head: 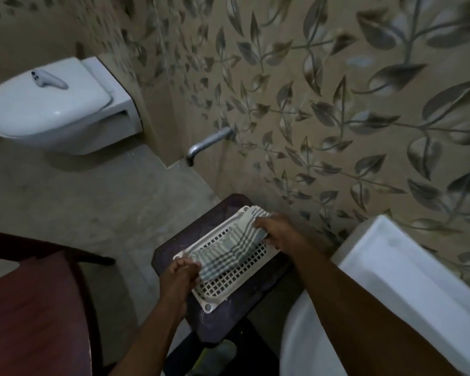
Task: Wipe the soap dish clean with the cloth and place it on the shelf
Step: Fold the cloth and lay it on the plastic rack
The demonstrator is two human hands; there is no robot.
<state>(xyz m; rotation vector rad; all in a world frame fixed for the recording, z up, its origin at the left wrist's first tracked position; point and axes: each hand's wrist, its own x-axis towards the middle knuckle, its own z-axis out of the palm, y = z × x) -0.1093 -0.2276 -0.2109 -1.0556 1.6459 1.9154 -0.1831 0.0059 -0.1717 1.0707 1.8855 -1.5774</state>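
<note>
A white perforated soap dish [234, 278] lies flat on a dark stool [190, 237] by the wall. A grey-and-white striped cloth [225, 253] is stretched across the dish. My left hand [181, 274] grips the cloth's near end at the dish's left edge. My right hand [278, 233] pinches the cloth's far end over the dish's right side. No shelf is in view.
A white toilet [55, 104] with a closed lid hangs at the upper left, a white handheld sprayer [48, 81] lying on it. A metal tap [206, 143] juts from the leaf-patterned wall. A white basin [407, 289] is at the right, a reddish chair [36, 316] at the lower left.
</note>
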